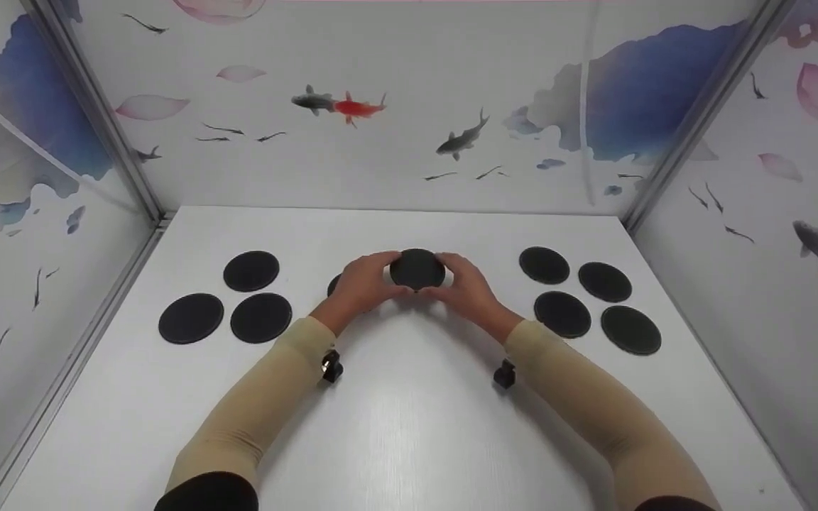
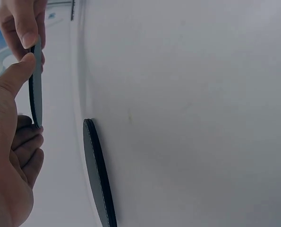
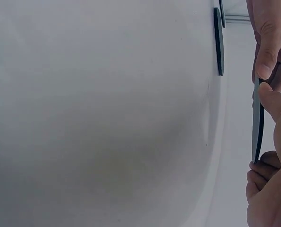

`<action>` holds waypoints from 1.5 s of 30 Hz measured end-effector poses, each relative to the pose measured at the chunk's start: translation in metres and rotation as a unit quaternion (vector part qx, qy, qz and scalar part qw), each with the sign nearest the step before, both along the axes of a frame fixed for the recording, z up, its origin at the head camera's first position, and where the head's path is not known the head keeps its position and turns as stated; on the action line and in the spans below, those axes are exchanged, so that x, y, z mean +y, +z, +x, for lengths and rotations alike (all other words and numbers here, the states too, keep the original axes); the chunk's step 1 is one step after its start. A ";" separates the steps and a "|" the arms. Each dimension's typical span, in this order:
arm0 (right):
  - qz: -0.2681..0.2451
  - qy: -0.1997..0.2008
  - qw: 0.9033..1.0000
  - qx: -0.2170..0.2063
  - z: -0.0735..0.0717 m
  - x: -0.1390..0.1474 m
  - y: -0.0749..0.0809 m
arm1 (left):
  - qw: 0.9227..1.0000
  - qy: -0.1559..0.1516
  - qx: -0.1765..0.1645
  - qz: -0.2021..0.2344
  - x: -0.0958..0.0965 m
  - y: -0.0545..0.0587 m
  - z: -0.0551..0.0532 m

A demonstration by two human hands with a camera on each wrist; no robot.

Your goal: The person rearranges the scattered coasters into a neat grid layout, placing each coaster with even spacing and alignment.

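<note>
Both hands hold one round black coaster (image 1: 417, 269) by its edge at the middle of the table, raised above the surface. My left hand (image 1: 365, 282) pinches its left side between thumb and fingers, and the right hand (image 1: 471, 288) pinches the right side the same way. The two thumbs nearly meet at the near edge, seen in the left wrist view with the coaster (image 2: 37, 87) edge-on. Behind the left hand, another black coaster (image 1: 333, 285) is mostly hidden in the head view; in the left wrist view it looks like two layers stacked.
Three black coasters lie on the left, among them a rear one (image 1: 251, 271). Several more lie on the right, including one (image 1: 630, 330) near the right side. White walls (image 1: 395, 170) with painted fish enclose the white table (image 1: 395, 426) at the back and sides.
</note>
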State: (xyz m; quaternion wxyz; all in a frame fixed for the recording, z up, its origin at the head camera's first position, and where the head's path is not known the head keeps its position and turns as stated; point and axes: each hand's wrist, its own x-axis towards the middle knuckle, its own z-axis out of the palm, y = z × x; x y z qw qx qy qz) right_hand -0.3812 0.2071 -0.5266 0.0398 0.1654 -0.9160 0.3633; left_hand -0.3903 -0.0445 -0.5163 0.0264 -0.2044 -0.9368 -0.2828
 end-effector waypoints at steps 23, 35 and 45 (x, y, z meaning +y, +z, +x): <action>-0.001 0.012 1.000 0.010 0.012 -0.011 0.000 | 1.000 0.013 -0.004 0.021 -0.012 -0.004 0.014; 0.003 0.021 1.000 0.009 0.013 -0.013 -0.002 | 1.000 0.011 -0.011 0.010 -0.015 -0.008 0.015; 0.015 0.010 0.999 -0.029 0.009 -0.015 -0.004 | 0.999 0.018 -0.045 -0.006 -0.011 -0.009 0.010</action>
